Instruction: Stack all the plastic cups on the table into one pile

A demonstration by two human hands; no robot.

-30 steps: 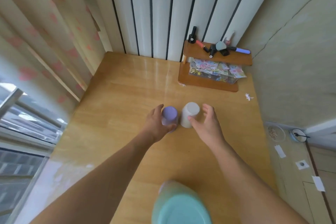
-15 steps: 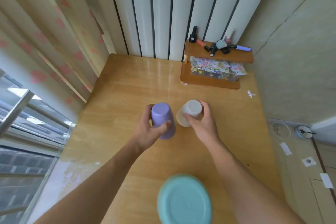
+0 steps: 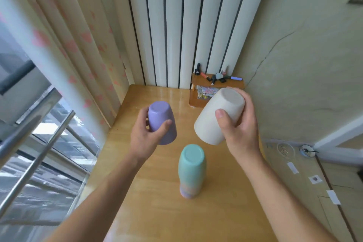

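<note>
While the pile point(image 3: 191, 171) of upturned cups, teal on top, stands on the table point(image 3: 216, 212) nearest us, we hold a purple cup point(image 3: 162, 122) in our left hand point(image 3: 146, 135) and a white cup point(image 3: 218, 115) in our right hand point(image 3: 240, 129), both lifted above the table, before the far shelf point(image 3: 218, 82).

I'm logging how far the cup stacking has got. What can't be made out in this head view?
- Cup count in the pile: teal top clear, lower bands blurred.
- Items on the small shelf: too small; white cup covers its front.
- Purple cup rim: behind the left hand.
</note>
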